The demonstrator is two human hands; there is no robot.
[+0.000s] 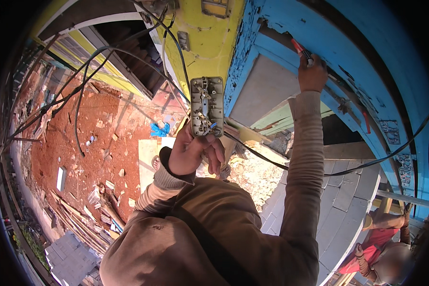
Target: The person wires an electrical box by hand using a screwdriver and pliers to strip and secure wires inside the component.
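Observation:
My left hand (189, 153) is closed around the lower end of an opened electrical socket housing (217, 102). The grey rectangular shell is upright, its inside toward me, with metal contact strips and small screws showing. A short blue piece (212, 126) sits near its bottom. Up at the right, my outstretched right hand (313, 75) grips a red-and-black hand tool (298, 48) at a ledge of the blue wooden frame (275, 44). The tool's exact kind cannot be made out. The fingers partly hide its near end.
Black cables (120, 49) loop down at the left, and another cable (267, 159) crosses to the right. A yellow wall (202, 43) stands ahead. Grey blocks (345, 190) are stacked at right. Rubble lies on red soil (100, 128). Another person (383, 252) is at lower right.

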